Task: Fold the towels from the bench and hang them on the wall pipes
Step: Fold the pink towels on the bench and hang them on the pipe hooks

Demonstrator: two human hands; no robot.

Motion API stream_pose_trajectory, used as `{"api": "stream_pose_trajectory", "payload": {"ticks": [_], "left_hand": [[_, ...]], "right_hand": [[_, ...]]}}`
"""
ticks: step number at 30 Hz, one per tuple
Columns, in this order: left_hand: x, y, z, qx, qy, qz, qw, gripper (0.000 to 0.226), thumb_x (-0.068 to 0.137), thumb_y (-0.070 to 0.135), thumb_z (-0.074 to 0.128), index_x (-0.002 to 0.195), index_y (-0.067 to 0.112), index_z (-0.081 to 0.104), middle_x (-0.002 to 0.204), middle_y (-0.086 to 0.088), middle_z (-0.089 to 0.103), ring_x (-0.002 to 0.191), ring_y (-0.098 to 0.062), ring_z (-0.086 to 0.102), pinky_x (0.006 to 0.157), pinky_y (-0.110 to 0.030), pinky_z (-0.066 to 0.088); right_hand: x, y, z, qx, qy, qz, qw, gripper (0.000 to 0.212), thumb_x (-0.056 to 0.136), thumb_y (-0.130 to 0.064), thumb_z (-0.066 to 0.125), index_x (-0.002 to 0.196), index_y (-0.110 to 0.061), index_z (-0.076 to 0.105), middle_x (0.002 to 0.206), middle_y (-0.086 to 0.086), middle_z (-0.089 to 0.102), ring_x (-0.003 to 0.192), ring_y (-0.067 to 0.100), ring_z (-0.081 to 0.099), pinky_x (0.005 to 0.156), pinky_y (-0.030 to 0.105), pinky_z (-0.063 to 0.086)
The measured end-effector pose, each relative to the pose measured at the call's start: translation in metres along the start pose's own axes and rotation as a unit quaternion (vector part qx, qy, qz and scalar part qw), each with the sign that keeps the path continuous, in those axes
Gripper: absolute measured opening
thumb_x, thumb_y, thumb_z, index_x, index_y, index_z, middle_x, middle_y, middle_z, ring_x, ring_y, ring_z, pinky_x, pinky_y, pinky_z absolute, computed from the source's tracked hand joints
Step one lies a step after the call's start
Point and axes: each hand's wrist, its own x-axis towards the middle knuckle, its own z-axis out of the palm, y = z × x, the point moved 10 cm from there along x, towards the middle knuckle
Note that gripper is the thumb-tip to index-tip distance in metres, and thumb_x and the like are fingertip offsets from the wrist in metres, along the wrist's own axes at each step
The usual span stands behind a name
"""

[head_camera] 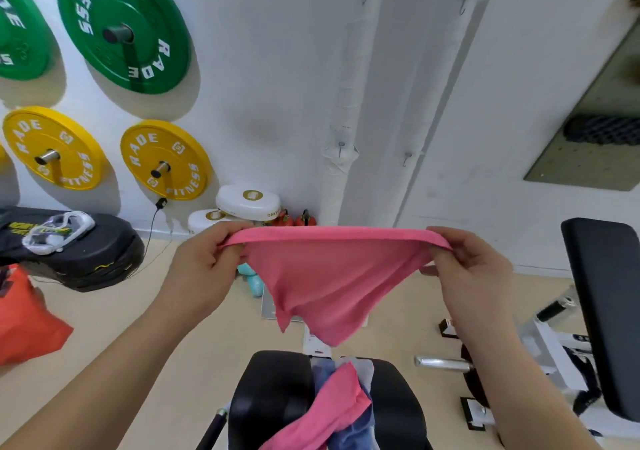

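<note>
1. The pink towel (329, 276) hangs stretched in the air, its top edge taut between both hands.
2. The left hand (204, 266) pinches its nine o'clock corner; the right hand (467, 269) pinches its three o'clock corner.
3. At six o'clock, more towels (343, 408) lie heaped on the black tabletop (270, 397).
4. At twelve o'clock, white wall pipes (343, 103) run up the wall.

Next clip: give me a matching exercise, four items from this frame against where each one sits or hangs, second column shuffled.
Things:
1. pink towel
2. towel pile
3. yellow weight plates
4. orange bag

Places:
A. on the floor at far left
B. mounted on wall pegs
C. stretched between the left hand and right hand
D. on the black bench

Pairs: 1-C, 2-D, 3-B, 4-A
</note>
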Motion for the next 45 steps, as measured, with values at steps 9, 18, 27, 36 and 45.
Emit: {"api": "stream_pose_trajectory", "payload": {"ticks": [9, 18, 27, 36, 45], "left_hand": [[-0.136, -0.068, 0.02, 0.129, -0.059, -0.056, 0.988, 0.04, 0.092, 0.002, 0.058, 0.095, 0.041, 0.068, 0.089, 0.021, 0.071, 0.084, -0.006, 0.066, 0.07, -0.018, 0.05], [-0.286, -0.13, 0.032, 0.072, -0.099, -0.179, 0.976, 0.023, 0.097, 0.011, 0.056, 0.094, 0.024, 0.074, 0.069, 0.007, 0.066, 0.062, -0.012, 0.053, 0.06, -0.028, 0.042], [-0.338, -0.136, 0.011, 0.08, -0.055, -0.184, 0.978, 0.022, 0.096, 0.014, 0.054, 0.085, 0.021, 0.072, 0.076, -0.012, 0.065, 0.075, -0.035, 0.057, 0.064, -0.032, 0.041], [-0.314, -0.161, 0.04, 0.117, -0.054, -0.205, 0.97, 0.027, 0.096, 0.014, 0.053, 0.084, 0.029, 0.07, 0.071, 0.006, 0.066, 0.069, -0.018, 0.057, 0.061, -0.029, 0.043], [-0.223, -0.201, 0.068, 0.173, -0.09, -0.225, 0.955, 0.024, 0.096, 0.015, 0.051, 0.09, 0.029, 0.07, 0.08, 0.006, 0.071, 0.078, -0.016, 0.064, 0.068, -0.032, 0.05]], "right_hand": [[-0.103, 0.077, -0.027, -0.068, -0.188, 0.056, 0.978, 0.032, 0.091, -0.001, 0.07, 0.09, -0.031, 0.08, 0.085, -0.012, 0.079, 0.08, 0.002, 0.072, 0.078, 0.023, 0.052], [-0.225, 0.177, -0.057, -0.116, -0.338, 0.128, 0.925, 0.029, 0.102, -0.011, 0.054, 0.088, -0.029, 0.072, 0.082, 0.009, 0.067, 0.08, 0.026, 0.062, 0.076, 0.035, 0.047], [-0.281, 0.185, -0.056, -0.07, -0.36, 0.133, 0.921, 0.021, 0.107, -0.021, 0.049, 0.096, -0.015, 0.066, 0.084, 0.014, 0.062, 0.076, 0.013, 0.052, 0.072, 0.032, 0.039], [-0.253, 0.208, -0.052, -0.055, -0.283, 0.188, 0.939, 0.021, 0.108, -0.019, 0.045, 0.101, -0.02, 0.065, 0.092, 0.002, 0.065, 0.081, 0.011, 0.058, 0.058, 0.012, 0.049], [-0.184, 0.24, 0.007, -0.081, -0.296, 0.205, 0.929, 0.02, 0.106, -0.035, 0.049, 0.094, -0.03, 0.065, 0.095, 0.009, 0.068, 0.08, 0.006, 0.057, 0.077, 0.033, 0.047]]}}
